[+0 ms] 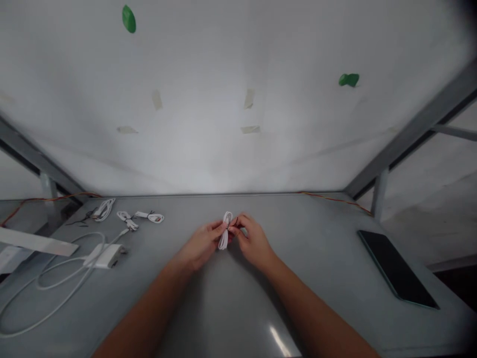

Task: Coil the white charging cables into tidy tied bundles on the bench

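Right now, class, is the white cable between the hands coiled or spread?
Coiled: the white cable forms narrow loops, gathered at the middle between the left hand and the right hand.

Dim, grey light on my feed; the wall [208,154] glows palest above the table's far edge, a glare streak [278,341] burns near its front, right-hand picture corners darkening.

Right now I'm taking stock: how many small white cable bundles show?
4: one cable bundle between the left hand and right hand; three on the table at left: leftmost bundle, middle bundle, right bundle.
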The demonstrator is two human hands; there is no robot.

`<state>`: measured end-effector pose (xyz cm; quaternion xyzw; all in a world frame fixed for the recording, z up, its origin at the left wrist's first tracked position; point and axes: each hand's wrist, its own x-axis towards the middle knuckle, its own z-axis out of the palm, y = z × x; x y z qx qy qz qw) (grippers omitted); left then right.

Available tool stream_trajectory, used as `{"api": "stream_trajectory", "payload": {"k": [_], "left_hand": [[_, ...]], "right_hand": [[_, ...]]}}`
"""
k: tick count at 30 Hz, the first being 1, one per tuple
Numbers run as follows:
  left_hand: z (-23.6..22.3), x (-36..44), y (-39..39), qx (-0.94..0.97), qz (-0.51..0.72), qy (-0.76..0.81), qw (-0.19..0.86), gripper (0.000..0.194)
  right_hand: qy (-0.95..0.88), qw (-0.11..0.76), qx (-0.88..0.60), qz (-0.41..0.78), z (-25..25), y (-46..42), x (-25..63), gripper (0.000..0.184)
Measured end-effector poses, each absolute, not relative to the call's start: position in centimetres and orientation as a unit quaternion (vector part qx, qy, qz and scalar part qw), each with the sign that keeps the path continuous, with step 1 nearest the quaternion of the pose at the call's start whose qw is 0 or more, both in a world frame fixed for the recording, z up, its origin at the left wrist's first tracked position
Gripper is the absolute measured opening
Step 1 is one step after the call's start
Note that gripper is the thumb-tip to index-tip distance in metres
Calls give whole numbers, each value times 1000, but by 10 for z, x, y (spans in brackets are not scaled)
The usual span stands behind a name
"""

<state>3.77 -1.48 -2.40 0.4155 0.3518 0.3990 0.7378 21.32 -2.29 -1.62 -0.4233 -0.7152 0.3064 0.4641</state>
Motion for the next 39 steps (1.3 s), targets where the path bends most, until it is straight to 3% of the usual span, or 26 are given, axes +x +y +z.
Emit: {"api": "stream_trajectory", "payload": {"k": [4, 9, 11, 13, 16, 19, 21, 23, 28, 33, 39], "left_hand": [[-27, 33, -12, 479, 410, 390, 671, 45], [-23, 30, -12, 671, 451, 457, 371, 15], [-19, 30, -15, 704, 427, 476, 309, 12], [-16, 32, -18, 710, 393, 464, 355, 19], [-17, 35, -19, 640, 372, 398, 543, 26], [-23, 36, -16, 466, 345, 359, 731, 51], [-26, 36, -13, 360, 305, 352, 808, 68], [-27, 35, -11, 296, 273, 352, 845, 71], [-19, 33, -16, 219, 255, 362, 869, 48], [-14, 37, -18, 211, 302, 366, 855, 19], [-28, 46, -16, 464, 408, 420, 665, 30]], "right_hand": [[-721, 472, -447, 240, -23, -21, 213, 13], [-642, 486, -509, 305, -42, -11, 213, 14], [-600, 482, -531, 354, -47, -7, 213, 15], [-577, 488, -542, 368, -47, -6, 214, 15], [-593, 513, -519, 340, -38, -10, 215, 14], [-641, 519, -468, 317, -25, -19, 213, 12], [-678, 507, -434, 308, -17, -25, 212, 11], [-716, 479, -403, 308, -10, -29, 212, 12], [-759, 423, -373, 325, 0, -30, 217, 14], [-723, 438, -424, 326, -5, -22, 223, 10], [-641, 497, -496, 310, -32, -5, 223, 14]]}}
